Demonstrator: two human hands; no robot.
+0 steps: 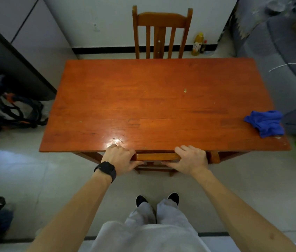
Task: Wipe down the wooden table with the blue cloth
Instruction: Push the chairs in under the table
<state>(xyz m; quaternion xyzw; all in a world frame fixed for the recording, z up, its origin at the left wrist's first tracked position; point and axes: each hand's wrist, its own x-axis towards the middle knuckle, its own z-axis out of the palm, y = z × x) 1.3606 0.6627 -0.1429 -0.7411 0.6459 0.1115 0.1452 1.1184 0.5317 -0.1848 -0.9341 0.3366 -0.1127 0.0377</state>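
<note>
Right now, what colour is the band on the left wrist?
Black. The wristband sits just behind the left hand, and the head view shows it clearly.

A single wide-angle head camera looked forward and steeply down from just behind the near chair (158, 156). The whole counter (143, 99) filled the middle; the far chair (161, 20) and wall (107, 19) lay at the top, the wearer's shoes (173, 197) at the bottom.

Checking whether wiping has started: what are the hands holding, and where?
The left hand and right hand grip the near chair by its top rail; the blue cloth lies unheld.
</note>
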